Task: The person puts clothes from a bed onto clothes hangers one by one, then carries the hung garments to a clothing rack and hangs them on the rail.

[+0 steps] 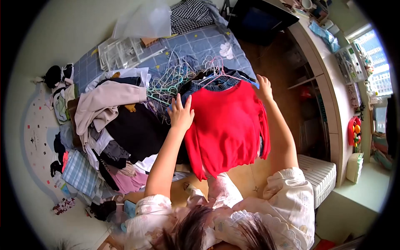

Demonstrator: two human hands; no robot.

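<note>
Sweater (227, 125), red, frame centre, pink hanger (229, 76) at neckline; left hand (182, 113) spread wide, seemingly gripping nothing; right hand (265, 87), can't tell. Best to level both shoulders evenly.

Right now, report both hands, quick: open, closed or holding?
Left hand: open, fingers spread, at one side of the red top.
Right hand: by its other side; open or closed cannot be told.
</note>
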